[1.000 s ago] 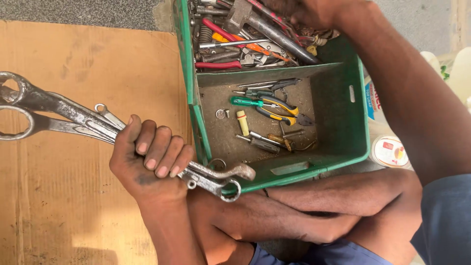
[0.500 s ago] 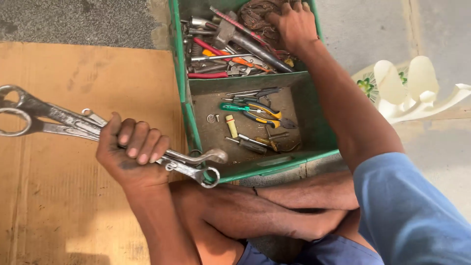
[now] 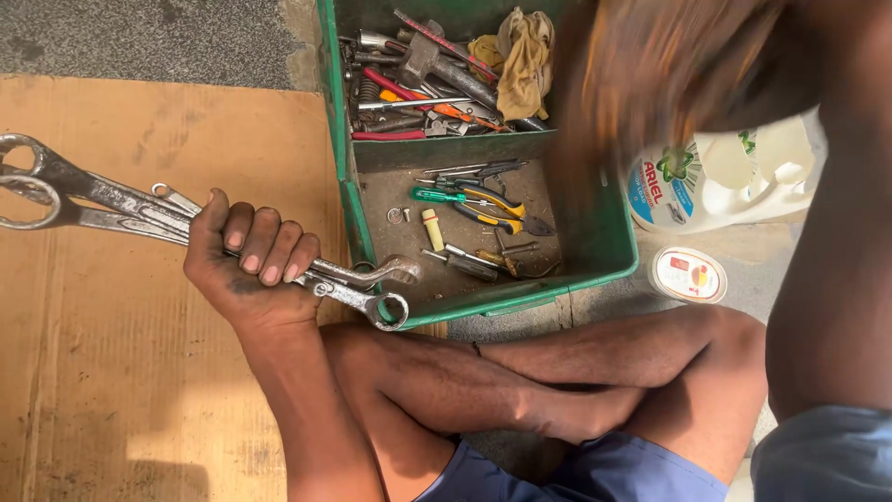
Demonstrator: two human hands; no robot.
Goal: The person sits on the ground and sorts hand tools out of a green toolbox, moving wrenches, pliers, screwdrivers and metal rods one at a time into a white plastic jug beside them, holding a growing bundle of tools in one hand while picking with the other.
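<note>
Setting: outdoor ground, grey pavement with a sheet of brown cardboard laid flat on it; a person sits cross-legged at its edge.

Item 1. Bundle of spanners, several long steel ones, ring-ended, dull and smudged. Held level above the cardboard, ring ends reaching past the left border of the view, the other ends just at the near corner of the toolbox. Judged heavy, rigid and likely greasy; loose pieces could slide against one another. Best taken around the middle of the shafts, where the weight balances, with all shafts gathered in one grip.

Item 2. Left hand: fingers wrapped tight round the bundle near its midpoint, knuckles up, skin darkened with grime.

Item 3. Right hand: raised close to the camera over the box's right side, blurred; whether spread or closed cannot be told, and nothing can be made out in it.

Item 4. Green toolbox, open, two compartments. Far compartment: hammer, red-handled tools, a yellowish rag. Near compartment: green-handled screwdriver, yellow-handled pliers, small bits.

Item 5. White plastic jug, lying just right of the box; a small round lid near it.
</note>
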